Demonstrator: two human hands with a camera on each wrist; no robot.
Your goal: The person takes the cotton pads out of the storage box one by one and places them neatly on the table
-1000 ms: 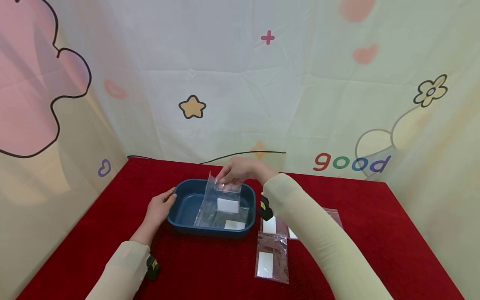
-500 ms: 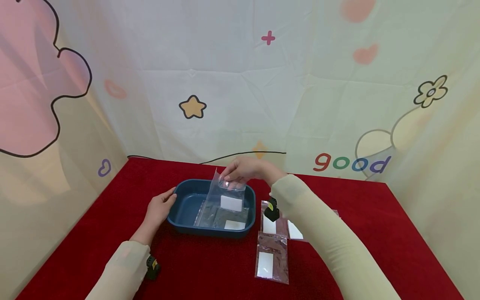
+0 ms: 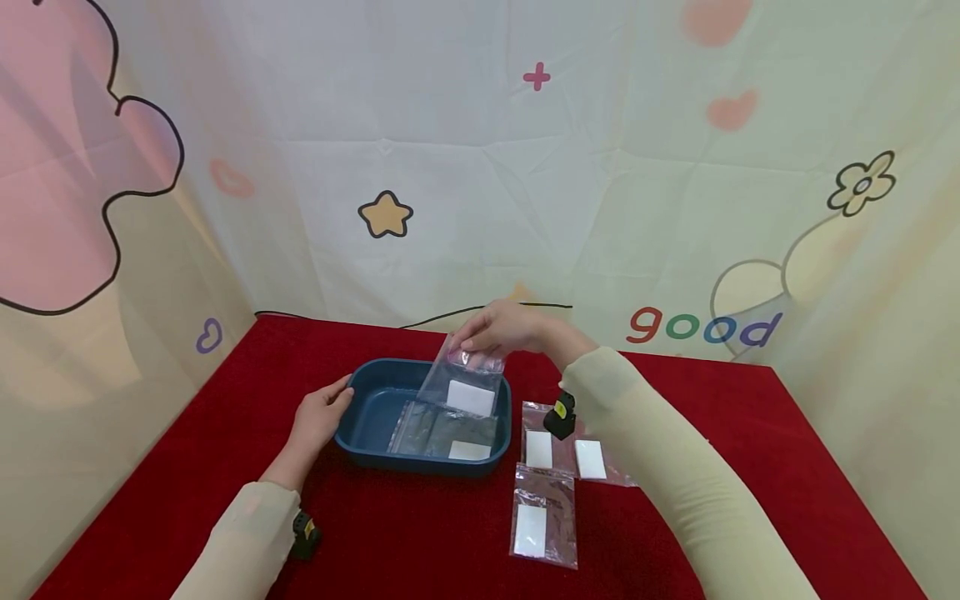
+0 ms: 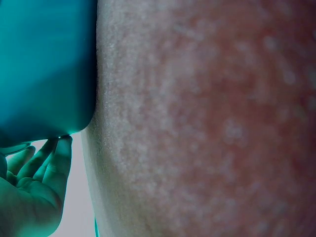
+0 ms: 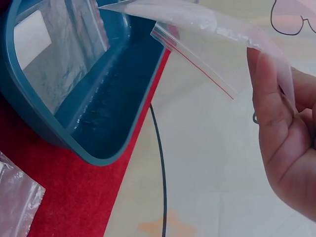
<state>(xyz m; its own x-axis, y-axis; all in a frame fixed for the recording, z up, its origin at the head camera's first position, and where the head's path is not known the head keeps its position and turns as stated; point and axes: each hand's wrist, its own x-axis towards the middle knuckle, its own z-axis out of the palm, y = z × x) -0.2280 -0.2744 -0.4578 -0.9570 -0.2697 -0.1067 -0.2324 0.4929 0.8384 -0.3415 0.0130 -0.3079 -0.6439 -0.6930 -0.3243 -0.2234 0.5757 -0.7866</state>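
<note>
My right hand [image 3: 504,327] pinches a clear zip-lock bag [image 3: 442,382] by its upper part, above the right side of a blue plastic basin [image 3: 367,460]. The bag hangs at a slant, a white rectangle [image 3: 470,397] showing low in it. Seen from the right wrist, the bag [image 5: 197,20] stretches from my thumb and fingers over the basin. A second zip-lock bag [image 3: 438,432], also with a white piece, lies inside the basin. My left hand [image 3: 318,412] holds the basin's left rim; in the left wrist view, fingers [image 4: 58,165] touch the basin's underside edge.
Right of the basin, several clear bags with white rectangles lie on the red cloth [image 3: 420,533]: a near bag [image 3: 561,529], one behind it [image 3: 562,454], and another [image 3: 617,473] partly under the right sleeve. A printed curtain [image 3: 465,233] hangs behind the table.
My right hand has moved up and to the right, drawing the bag away from the basin's middle and uncovering more of the bag inside. My left hand and the basin stay put.
</note>
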